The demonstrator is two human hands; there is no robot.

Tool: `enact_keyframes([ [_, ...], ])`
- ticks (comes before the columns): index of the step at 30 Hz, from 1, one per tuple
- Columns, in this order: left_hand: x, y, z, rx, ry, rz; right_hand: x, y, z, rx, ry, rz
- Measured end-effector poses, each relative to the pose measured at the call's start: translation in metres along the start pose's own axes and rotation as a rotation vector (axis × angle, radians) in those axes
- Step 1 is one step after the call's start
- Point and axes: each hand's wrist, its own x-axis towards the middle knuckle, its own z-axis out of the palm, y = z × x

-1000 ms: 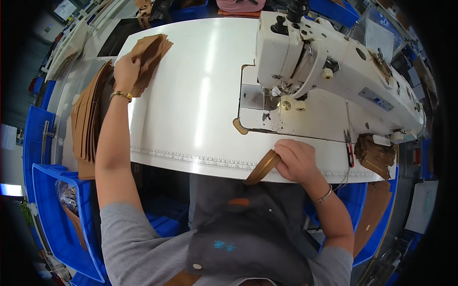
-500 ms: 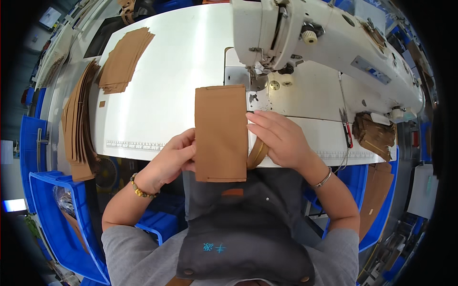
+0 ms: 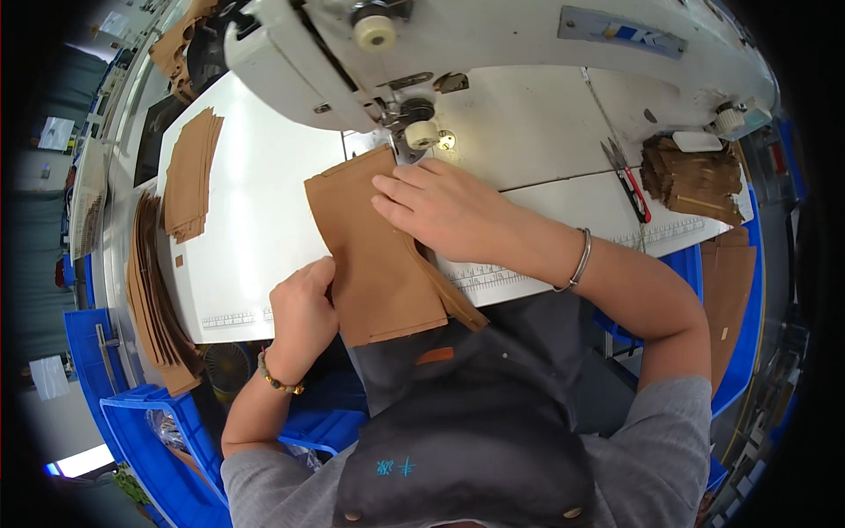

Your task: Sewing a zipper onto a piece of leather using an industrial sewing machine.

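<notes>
A brown rectangular panel (image 3: 365, 255) lies tilted at the table's front edge, its far corner by the foot area of the white sewing machine (image 3: 519, 44). My left hand (image 3: 304, 299) pinches the panel's left edge, thumb on top. Across its upper right part my right hand (image 3: 440, 211) lies flat, fingers stretched and pointing left. From beneath the panel's right side a narrow brown zipper strip (image 3: 458, 304) runs toward my apron. The machine head and a cream knob hide the needle.
Stacked brown pieces (image 3: 192, 176) lie at the table's left, with a thicker bundle (image 3: 154, 290) hanging over the edge. Red-and-black scissors (image 3: 629, 185) and dark brown pieces (image 3: 691, 180) are on the right. Blue bins (image 3: 167, 440) stand below.
The panel has moved left and forward to the machine and turned askew. My right hand has gone from its right edge to lie on top. The view has shifted closer to the machine.
</notes>
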Motion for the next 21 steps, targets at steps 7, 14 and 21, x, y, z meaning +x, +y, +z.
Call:
enact_keyframes([
  [7, 0.003, 0.017, 0.006, -0.003, -0.031, 0.278, -0.033, 0.012, -0.039, 0.066, -0.376, 0.041],
  [14, 0.036, 0.046, 0.007, -0.047, -0.149, 0.381, -0.02, 0.03, -0.017, -0.173, -0.029, -0.017],
  [21, 0.111, -0.03, 0.0, -0.113, 0.139, 0.207, -0.026, 0.035, -0.012, -0.112, -0.064, -0.073],
])
